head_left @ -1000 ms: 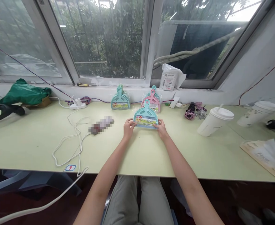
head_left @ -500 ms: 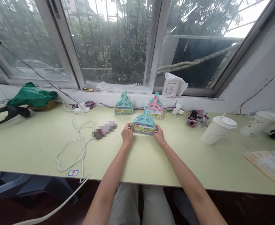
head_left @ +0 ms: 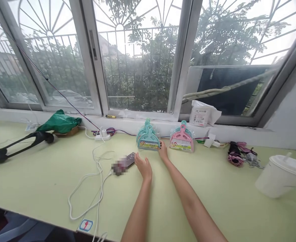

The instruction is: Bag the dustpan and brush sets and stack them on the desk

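Note:
Against the wall below the window, a teal dustpan set (head_left: 148, 139) stands upright at the front of a row of similar teal ones. My right hand (head_left: 163, 151) has its fingers at the lower right edge of that set. Lower and to the left, my left hand (head_left: 144, 166) is off the sets, fingers apart and holding nothing, beside a phone (head_left: 130, 159) lying on the table. To the right of my right hand, a pink dustpan set (head_left: 181, 140) stands in front of more teal ones, in clear wrapping.
White cables (head_left: 101, 181) and a power strip (head_left: 102, 137) lie left of the phone. Farther left are a black strap-like object (head_left: 24, 145) and a green bag (head_left: 59, 121). On the right are a pink-and-black bundle (head_left: 235, 155) and a white cup (head_left: 280, 176).
The teal set that both hands held has moved back to the front of the teal row. My left hand has let go and drawn back. The view has tilted up and turned left.

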`<state>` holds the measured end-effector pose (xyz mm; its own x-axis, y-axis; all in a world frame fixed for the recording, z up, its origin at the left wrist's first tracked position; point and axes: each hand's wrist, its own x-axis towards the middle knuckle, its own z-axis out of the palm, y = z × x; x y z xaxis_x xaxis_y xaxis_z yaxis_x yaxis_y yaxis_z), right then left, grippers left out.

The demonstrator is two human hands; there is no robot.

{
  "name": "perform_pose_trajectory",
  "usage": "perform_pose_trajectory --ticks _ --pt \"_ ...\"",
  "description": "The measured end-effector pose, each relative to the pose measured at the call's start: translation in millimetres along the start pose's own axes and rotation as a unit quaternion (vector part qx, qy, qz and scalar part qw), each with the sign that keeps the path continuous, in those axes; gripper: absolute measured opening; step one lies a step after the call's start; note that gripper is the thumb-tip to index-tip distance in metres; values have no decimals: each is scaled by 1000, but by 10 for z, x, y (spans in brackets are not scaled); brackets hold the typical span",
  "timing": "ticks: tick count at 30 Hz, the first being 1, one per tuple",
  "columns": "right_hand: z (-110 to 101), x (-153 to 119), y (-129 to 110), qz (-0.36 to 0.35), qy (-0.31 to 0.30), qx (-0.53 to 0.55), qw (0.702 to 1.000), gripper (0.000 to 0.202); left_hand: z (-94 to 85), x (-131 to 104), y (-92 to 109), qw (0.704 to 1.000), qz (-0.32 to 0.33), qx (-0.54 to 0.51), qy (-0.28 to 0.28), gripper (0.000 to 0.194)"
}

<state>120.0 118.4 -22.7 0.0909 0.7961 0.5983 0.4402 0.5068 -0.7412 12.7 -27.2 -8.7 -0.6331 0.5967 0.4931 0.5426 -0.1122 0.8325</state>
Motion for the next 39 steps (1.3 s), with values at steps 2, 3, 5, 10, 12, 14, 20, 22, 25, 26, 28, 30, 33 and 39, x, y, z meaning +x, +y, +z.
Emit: perform_pose_trajectory --ticks 2,3,5,10,12,14,20,22,25,26,28,30,33,39 --pt "188 117 42 -17 19 -29 999 35 18 6 -23 1000 0 -3 -3 43" --pt "265 166 58 -22 29 -43 998 36 28 5 -31 1000 -3 -6 -10 41" --pt "378 246 83 -26 42 -65 997 37 45 -4 -41 1000 -12 -8 -27 37" --pt "468 307 103 -34 54 -112 992 44 61 -34 -29 997 -27 -4 -77 32" --pt "461 292 94 -31 52 -140 988 44 59 -37 -16 995 -36 -2 -95 31" --pt "443 275 80 -13 50 -181 982 44 54 -34 -3 993 -45 1 -109 30" --pt "381 257 20 31 59 -237 969 53 27 -22 35 989 -70 6 -127 27" --pt "368 246 -25 11 56 -231 971 54 20 -20 40 988 -79 4 -130 27" --pt "328 213 -113 -4 87 -215 973 55 20 -15 39 987 -83 9 -135 27" --pt "297 203 -138 -6 106 -212 972 54 23 -11 38 987 -83 13 -137 27" --pt "185 193 -156 -2 152 -215 965 51 29 -1 35 987 -81 20 -140 27" --pt "-16 203 -105 31 214 -230 949 46 35 10 37 986 -79 24 -142 27" --pt "-491 242 114 151 328 -262 895 45 44 28 47 986 -74 26 -147 26" --pt "-1502 257 645 344 262 -249 867 35 69 51 46 984 -63 38 -161 25"
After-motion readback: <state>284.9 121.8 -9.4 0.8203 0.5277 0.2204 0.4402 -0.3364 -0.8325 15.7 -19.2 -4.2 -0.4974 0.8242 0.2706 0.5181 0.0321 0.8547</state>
